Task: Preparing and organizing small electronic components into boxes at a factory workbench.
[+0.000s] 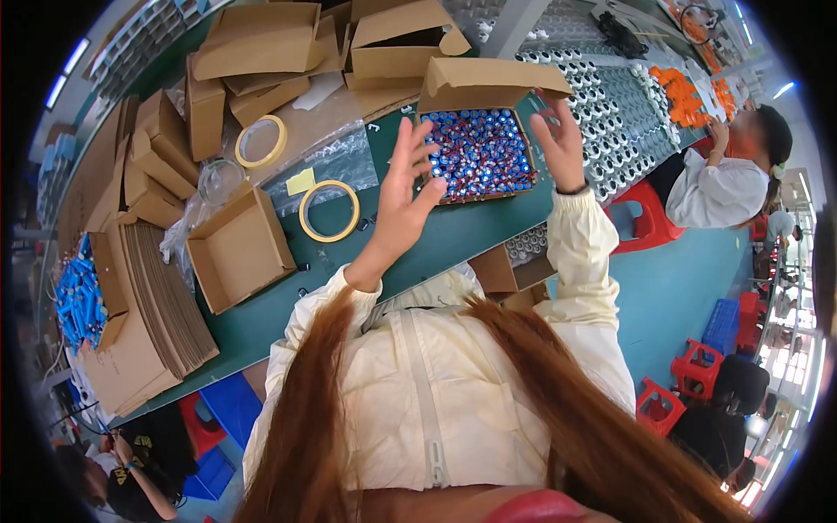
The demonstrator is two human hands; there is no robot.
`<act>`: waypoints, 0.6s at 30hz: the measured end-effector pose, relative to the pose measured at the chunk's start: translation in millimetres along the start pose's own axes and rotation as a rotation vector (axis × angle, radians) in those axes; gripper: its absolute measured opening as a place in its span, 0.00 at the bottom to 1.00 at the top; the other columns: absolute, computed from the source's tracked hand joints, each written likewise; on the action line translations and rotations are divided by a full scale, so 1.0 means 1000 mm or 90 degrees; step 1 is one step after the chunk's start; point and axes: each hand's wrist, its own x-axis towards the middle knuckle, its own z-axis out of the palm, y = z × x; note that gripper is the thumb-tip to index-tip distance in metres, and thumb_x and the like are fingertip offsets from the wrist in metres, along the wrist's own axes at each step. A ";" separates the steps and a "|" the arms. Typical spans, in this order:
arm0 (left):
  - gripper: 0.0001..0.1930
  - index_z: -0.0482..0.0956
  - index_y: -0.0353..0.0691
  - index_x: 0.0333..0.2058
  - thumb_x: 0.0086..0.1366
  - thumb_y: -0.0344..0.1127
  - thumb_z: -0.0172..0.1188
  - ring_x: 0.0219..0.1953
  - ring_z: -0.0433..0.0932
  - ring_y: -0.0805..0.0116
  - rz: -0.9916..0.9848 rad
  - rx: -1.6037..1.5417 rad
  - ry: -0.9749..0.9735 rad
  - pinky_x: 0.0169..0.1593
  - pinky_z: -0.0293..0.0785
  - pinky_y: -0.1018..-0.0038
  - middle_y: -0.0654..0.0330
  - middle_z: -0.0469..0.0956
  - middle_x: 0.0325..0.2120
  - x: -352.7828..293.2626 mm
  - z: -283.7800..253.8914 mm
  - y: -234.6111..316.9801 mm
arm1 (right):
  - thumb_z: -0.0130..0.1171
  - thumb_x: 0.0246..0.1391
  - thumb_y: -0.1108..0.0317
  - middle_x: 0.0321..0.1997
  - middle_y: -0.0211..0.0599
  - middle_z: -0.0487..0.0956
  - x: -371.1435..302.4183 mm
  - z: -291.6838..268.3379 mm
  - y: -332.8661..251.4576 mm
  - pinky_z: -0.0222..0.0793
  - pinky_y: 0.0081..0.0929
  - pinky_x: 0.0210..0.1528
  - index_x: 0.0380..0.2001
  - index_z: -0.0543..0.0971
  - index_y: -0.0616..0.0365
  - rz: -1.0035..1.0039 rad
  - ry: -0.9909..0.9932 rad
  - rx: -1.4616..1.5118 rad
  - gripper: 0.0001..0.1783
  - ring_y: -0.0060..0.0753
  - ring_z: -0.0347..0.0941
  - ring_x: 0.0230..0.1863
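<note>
In front of me stands an open cardboard box [475, 200], its lid [488, 80] folded up at the back. It is packed with small blue cylinders [481, 152] that have silvery ends and red wires; they look like battery cells. My left hand [405, 196] is raised at the box's left side, fingers spread, and overlaps its left edge in the picture. At the right side is my right hand [562, 144], thumb and fingers apart, close below the lid's right flap. Whether it touches the flap I cannot tell. Neither hand holds anything visible.
Left of the box lie tape rolls [330, 211], an empty cardboard tray [240, 248], flattened cardboard [166, 305] and a box of blue cylinders [80, 301]. More cartons [257, 39] stack behind. White parts [602, 122] fill the right side, where a person [724, 183] sits.
</note>
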 end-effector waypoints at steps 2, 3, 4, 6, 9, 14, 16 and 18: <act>0.38 0.42 0.42 0.62 0.57 0.30 0.53 0.55 0.61 0.60 0.009 0.106 0.009 0.56 0.56 0.68 0.51 0.54 0.59 0.004 -0.009 -0.011 | 0.49 0.56 0.68 0.54 0.37 0.67 0.018 0.004 0.025 0.60 0.21 0.51 0.59 0.57 0.60 0.028 -0.038 -0.134 0.28 0.24 0.65 0.48; 0.38 0.43 0.41 0.62 0.56 0.30 0.54 0.55 0.61 0.59 0.018 0.211 0.019 0.57 0.55 0.66 0.50 0.55 0.59 0.006 -0.012 -0.017 | 0.49 0.56 0.68 0.54 0.37 0.67 0.025 0.005 0.038 0.60 0.21 0.51 0.59 0.57 0.60 0.029 -0.033 -0.135 0.28 0.24 0.65 0.48; 0.36 0.47 0.38 0.61 0.57 0.33 0.55 0.56 0.61 0.58 -0.013 0.247 0.034 0.58 0.54 0.67 0.49 0.57 0.58 0.010 -0.015 -0.027 | 0.48 0.57 0.66 0.53 0.37 0.68 0.034 0.008 0.046 0.60 0.22 0.51 0.58 0.58 0.60 -0.014 -0.036 -0.122 0.26 0.24 0.65 0.48; 0.36 0.48 0.36 0.61 0.57 0.35 0.55 0.56 0.60 0.58 -0.041 0.284 0.044 0.58 0.54 0.68 0.48 0.57 0.57 0.016 -0.022 -0.048 | 0.43 0.60 0.60 0.51 0.35 0.69 0.048 0.012 0.056 0.60 0.24 0.51 0.55 0.61 0.60 -0.004 -0.073 -0.079 0.23 0.24 0.65 0.49; 0.34 0.49 0.33 0.60 0.59 0.39 0.53 0.58 0.59 0.60 -0.127 0.283 0.067 0.58 0.54 0.72 0.47 0.58 0.57 0.029 -0.028 -0.063 | 0.40 0.61 0.57 0.50 0.34 0.69 0.058 0.023 0.048 0.61 0.24 0.50 0.55 0.61 0.60 0.195 -0.134 0.118 0.24 0.25 0.66 0.48; 0.29 0.52 0.34 0.59 0.63 0.39 0.49 0.55 0.62 0.64 -0.157 0.053 0.089 0.56 0.56 0.74 0.51 0.61 0.54 0.043 -0.026 -0.077 | 0.41 0.60 0.55 0.35 0.37 0.77 0.055 0.031 0.077 0.64 0.20 0.41 0.41 0.72 0.68 0.121 -0.013 -0.138 0.24 0.23 0.71 0.38; 0.27 0.54 0.34 0.58 0.63 0.39 0.48 0.54 0.63 0.65 -0.167 0.048 0.098 0.56 0.56 0.74 0.52 0.63 0.53 0.041 -0.028 -0.080 | 0.41 0.60 0.55 0.35 0.38 0.77 0.049 0.029 0.068 0.64 0.21 0.41 0.41 0.72 0.69 0.155 -0.026 -0.106 0.24 0.23 0.71 0.37; 0.22 0.60 0.34 0.54 0.63 0.38 0.47 0.51 0.65 0.65 -0.107 0.153 0.082 0.54 0.58 0.73 0.53 0.65 0.49 0.037 -0.032 -0.089 | 0.42 0.60 0.55 0.35 0.36 0.78 0.042 0.029 0.065 0.64 0.19 0.40 0.40 0.73 0.70 0.199 -0.046 -0.068 0.24 0.21 0.71 0.35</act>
